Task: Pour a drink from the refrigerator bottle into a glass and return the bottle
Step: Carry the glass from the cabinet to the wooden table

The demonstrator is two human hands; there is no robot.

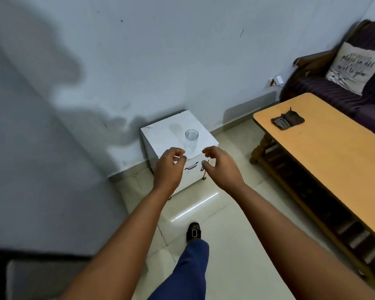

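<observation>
1. Tiled floor (pixel 236 245), pale wall behind; you stand over a small white cabinet (pixel 160 139) set just beyond your hands.
2. Your left hand (pixel 168 167) hangs loosely curled, grasping nothing. Your right hand (pixel 220 164) likewise: fingers bent, nothing in them. Both hover in front of the cabinet's near edge, apart from each other.
3. Glass (pixel 191 141) stands upright on the cabinet top, just past the gap between your hands, toward the near edge. It looks clear; whether it holds any liquid, you cannot tell from here.
4. No bottle and no refrigerator in view.
5. Risk: the tall, narrow glass sits close to your fingertips. A careless forward sweep of either hand would likely tip it off the edge onto the tile.
6. Further right of your right hand: wooden table (pixel 325 161) with a dark cloth (pixel 288 120) on it.
</observation>
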